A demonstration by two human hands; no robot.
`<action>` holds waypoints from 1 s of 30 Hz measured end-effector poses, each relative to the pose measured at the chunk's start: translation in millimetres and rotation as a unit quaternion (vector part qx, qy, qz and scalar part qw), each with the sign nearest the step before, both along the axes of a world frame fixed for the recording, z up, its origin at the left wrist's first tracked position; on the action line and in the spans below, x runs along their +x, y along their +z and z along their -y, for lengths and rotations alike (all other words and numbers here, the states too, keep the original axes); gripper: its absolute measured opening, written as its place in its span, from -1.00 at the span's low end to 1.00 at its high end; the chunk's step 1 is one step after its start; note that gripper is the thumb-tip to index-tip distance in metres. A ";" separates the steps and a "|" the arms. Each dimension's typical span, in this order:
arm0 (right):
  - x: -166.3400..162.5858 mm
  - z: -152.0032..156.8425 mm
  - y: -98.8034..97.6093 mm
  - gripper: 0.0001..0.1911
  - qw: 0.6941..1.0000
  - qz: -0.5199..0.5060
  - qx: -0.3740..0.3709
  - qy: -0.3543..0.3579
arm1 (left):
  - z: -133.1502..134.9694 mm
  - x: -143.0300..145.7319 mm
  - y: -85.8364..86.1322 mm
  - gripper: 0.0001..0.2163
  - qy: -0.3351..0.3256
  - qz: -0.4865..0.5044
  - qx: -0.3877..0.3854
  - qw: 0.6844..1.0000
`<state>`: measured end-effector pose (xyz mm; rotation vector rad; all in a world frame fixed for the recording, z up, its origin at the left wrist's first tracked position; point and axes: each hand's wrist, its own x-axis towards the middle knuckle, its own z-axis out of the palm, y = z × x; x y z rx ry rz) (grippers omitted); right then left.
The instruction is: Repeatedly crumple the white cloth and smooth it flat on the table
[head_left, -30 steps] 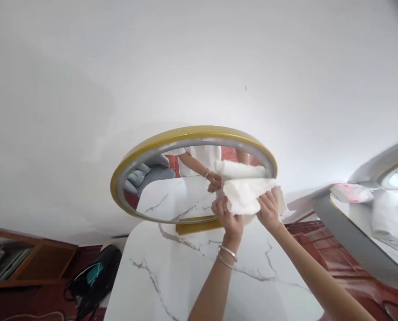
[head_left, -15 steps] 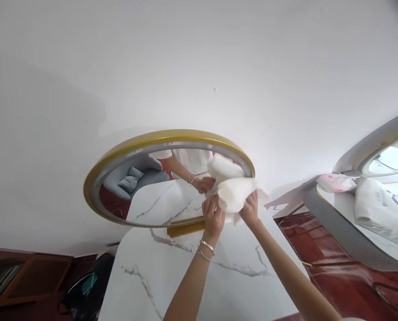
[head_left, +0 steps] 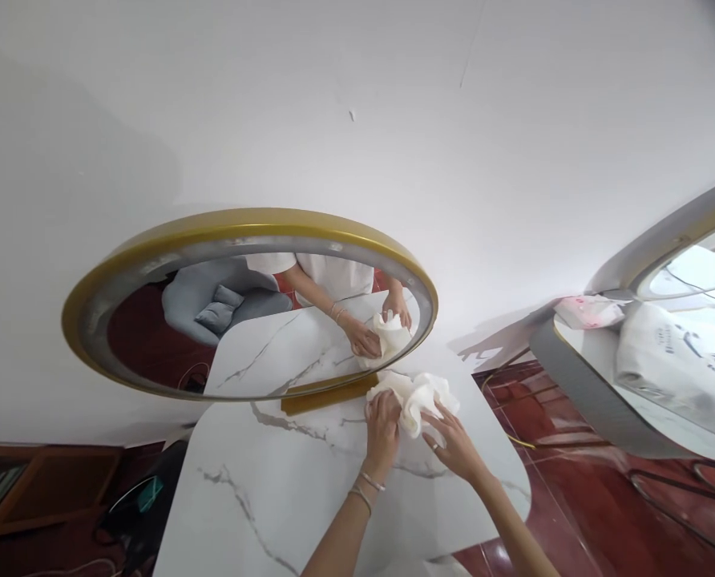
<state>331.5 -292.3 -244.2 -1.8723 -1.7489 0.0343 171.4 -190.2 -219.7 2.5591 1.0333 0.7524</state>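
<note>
A crumpled white cloth (head_left: 418, 394) lies bunched on the white marble table (head_left: 285, 497), just in front of the round gold-framed mirror (head_left: 249, 228). My left hand (head_left: 382, 425), with bracelets on the wrist, grips the cloth's left side. My right hand (head_left: 450, 445) pinches its right edge with the fingertips. The mirror glass (head_left: 261, 353) shows both hands and the cloth reflected. The mirror's gold base (head_left: 325, 397) stands right beside the cloth.
A second table (head_left: 622, 385) at the right carries a pink pack (head_left: 589, 311) and a white printed bag (head_left: 682, 361). A black bag (head_left: 135, 513) sits on the red floor at the lower left, near a wooden shelf (head_left: 38, 489). White wall behind.
My hands brought the cloth down from the mirror's right rim to the tabletop and bunched it together. The view has shifted, so the mirror sits further left and looks larger.
</note>
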 end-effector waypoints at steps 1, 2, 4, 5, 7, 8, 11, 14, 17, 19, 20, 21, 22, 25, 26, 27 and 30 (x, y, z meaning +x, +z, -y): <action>3.2 2.0 6.4 -0.57 1.000 -0.026 0.003 -0.009 | 2.3 -0.4 3.4 -0.66 0.001 -0.004 -0.011 1.000; 5.9 2.1 13.4 -0.53 0.998 -0.052 0.012 -0.028 | 4.3 -1.8 6.5 -0.68 0.000 -0.004 -0.026 1.000; 9.4 -2.6 27.4 -0.37 0.992 -0.100 0.030 -0.069 | 7.3 -6.1 10.7 -0.76 -0.010 0.012 -0.066 0.998; 9.9 -6.3 33.7 -0.31 0.990 -0.116 0.034 -0.076 | 8.0 -8.6 11.8 -0.79 -0.017 0.026 -0.091 0.995; 8.7 -14.5 43.6 -0.31 0.988 -0.138 0.032 -0.058 | 7.6 -13.2 12.0 -0.80 -0.006 0.064 -0.141 0.988; 7.3 -18.1 47.1 -0.37 0.988 -0.149 0.031 -0.039 | 6.5 -15.1 11.4 -0.78 0.017 0.088 -0.162 0.983; 3.2 -24.7 53.5 -0.63 0.978 -0.202 0.038 -0.021 | 0.2 -20.3 9.2 -0.74 0.105 0.156 -0.204 0.961; 4.1 -24.7 57.8 -0.86 0.971 -0.233 0.049 -0.024 | -6.9 -26.0 9.3 -0.78 0.094 0.163 -0.244 0.952; 13.1 -20.9 62.4 -0.90 0.976 -0.204 0.068 0.017 | -11.2 -32.1 11.7 -0.82 0.061 0.144 -0.270 0.950; 22.3 -18.0 65.0 -0.90 0.980 -0.181 0.075 0.038 | -11.9 -35.7 14.1 -0.82 0.063 0.145 -0.273 0.949; 27.2 -16.8 65.9 -0.90 0.982 -0.168 0.075 0.048 | -11.6 -37.3 15.4 -0.82 0.064 0.145 -0.274 0.949; 31.8 -15.9 66.8 -0.89 0.984 -0.151 0.072 0.060 | -11.1 -38.8 16.7 -0.82 0.064 0.142 -0.274 0.949; 35.8 -15.5 67.6 -0.87 0.986 -0.131 0.066 0.075 | -10.4 -40.4 18.0 -0.83 0.063 0.133 -0.274 0.950; 40.9 -16.9 70.6 -0.78 0.990 -0.057 0.046 0.124 | -7.9 -45.1 21.9 -0.85 0.072 0.073 -0.279 0.955; 40.0 -18.1 72.0 -0.75 0.989 -0.032 0.041 0.139 | -7.1 -46.7 23.1 -0.84 0.076 0.056 -0.284 0.954; 37.9 -19.4 73.5 -0.73 0.987 -0.006 0.036 0.153 | -6.5 -48.3 24.3 -0.83 0.076 0.048 -0.290 0.953; 27.7 -22.7 77.3 -0.70 0.977 0.072 0.013 0.199 | -5.0 -54.4 28.6 -0.82 0.054 0.063 -0.303 0.949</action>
